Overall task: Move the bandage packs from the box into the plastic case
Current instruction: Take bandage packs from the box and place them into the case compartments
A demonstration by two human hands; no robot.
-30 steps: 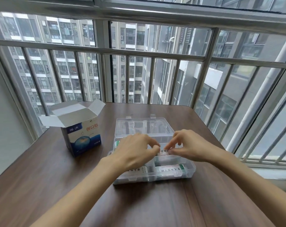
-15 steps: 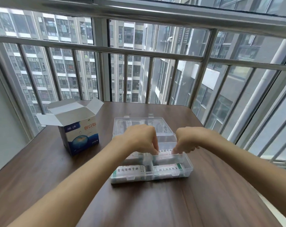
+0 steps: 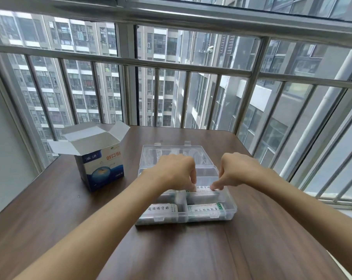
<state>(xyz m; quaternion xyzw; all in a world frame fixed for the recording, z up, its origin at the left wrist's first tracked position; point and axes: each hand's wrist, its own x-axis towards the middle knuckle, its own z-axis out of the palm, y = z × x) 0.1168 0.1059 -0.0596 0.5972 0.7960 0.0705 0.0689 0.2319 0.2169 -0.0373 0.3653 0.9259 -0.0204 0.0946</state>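
A clear plastic case lies open on the table, its lid folded back. Two white bandage packs fill its front compartments, one on the left and one on the right. A third bandage pack sits at the top of the back right compartment. My left hand and my right hand hover over it, fingers curled down, fingertips pinching its two ends. The blue and white box stands open to the left of the case; its inside is hidden.
The brown wooden table ends at a metal railing and window bars along the far and right sides. A pale wall borders the left. Bare tabletop lies in front of the case.
Both hands have lowered the bandage pack from above the case down into the back right compartment. The view has tilted slightly; box and case stay put.
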